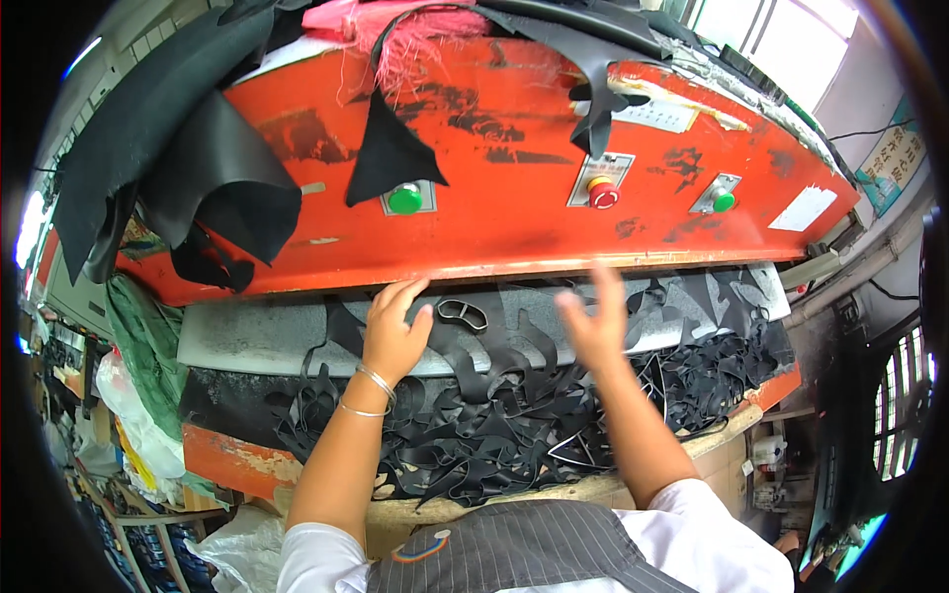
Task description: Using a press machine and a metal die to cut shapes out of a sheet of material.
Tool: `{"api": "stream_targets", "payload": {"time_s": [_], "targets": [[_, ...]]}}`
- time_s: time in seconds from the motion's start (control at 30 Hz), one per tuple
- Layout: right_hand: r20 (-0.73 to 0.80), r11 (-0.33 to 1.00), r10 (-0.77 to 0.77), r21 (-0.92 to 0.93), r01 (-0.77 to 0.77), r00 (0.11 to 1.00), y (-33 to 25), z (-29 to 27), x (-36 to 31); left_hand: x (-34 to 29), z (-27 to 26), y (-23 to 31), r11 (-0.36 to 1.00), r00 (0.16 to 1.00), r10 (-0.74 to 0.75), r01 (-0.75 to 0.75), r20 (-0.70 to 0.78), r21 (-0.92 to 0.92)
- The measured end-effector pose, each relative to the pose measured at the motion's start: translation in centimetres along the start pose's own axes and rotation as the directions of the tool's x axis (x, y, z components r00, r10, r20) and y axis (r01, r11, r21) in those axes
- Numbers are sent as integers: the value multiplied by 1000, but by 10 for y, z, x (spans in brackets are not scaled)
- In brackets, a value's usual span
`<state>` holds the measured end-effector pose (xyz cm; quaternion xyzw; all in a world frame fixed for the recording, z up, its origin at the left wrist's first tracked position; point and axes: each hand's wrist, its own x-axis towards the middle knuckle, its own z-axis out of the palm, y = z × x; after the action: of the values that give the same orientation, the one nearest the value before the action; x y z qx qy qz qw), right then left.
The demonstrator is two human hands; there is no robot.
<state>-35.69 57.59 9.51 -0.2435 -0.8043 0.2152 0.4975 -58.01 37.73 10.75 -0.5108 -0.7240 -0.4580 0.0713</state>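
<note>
My left hand [393, 331] is at the front edge of the red press head, fingers stretched forward and thumb apart, with nothing seen in it. Just right of its thumb, a small curved metal cutting die [463, 315] lies on the grey cutting bed [267, 336]. My right hand [598, 326] hovers over the bed further right, its fingers apart and somewhat blurred. Between the hands, thin strips of black leather scrap [474, 371] trail off the bed. The fingertips of both hands come close to the press head's lower edge.
The orange-red press head [494, 232] spans the far side, with a green button [405, 199], a red stop button [603, 193] and another green button [724, 201]. Black leather sheets [213, 168] drape over its left end. Heaped offcuts [474, 445] fill the near ledge.
</note>
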Motion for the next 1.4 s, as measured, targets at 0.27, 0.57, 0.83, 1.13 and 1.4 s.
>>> {"api": "stream_targets", "payload": {"time_s": [0.27, 0.57, 0.83, 1.13, 1.4], "targets": [[-681, 995, 64, -16, -102, 730, 44, -155, 157, 75, -44, 124, 935, 995, -96, 76, -39, -347], [-479, 989, -4, -133, -68, 878, 14, -152, 164, 63, -84, 122, 986, 964, -156, 163, 217, -16], [119, 650, -743, -110, 752, 659, -150, -154, 182, -159, -124, 128, 845, 842, -483, 377, 241, 379], [865, 652, -170, -260, 713, 472, -286, -123, 273, -233, -104, 136, 767, 860, -495, 367, 121, 526], [856, 586, -357, -106, 804, 374, -203, -65, 363, -237, -93, 144, 754, 869, -492, 398, 48, 522]]}}
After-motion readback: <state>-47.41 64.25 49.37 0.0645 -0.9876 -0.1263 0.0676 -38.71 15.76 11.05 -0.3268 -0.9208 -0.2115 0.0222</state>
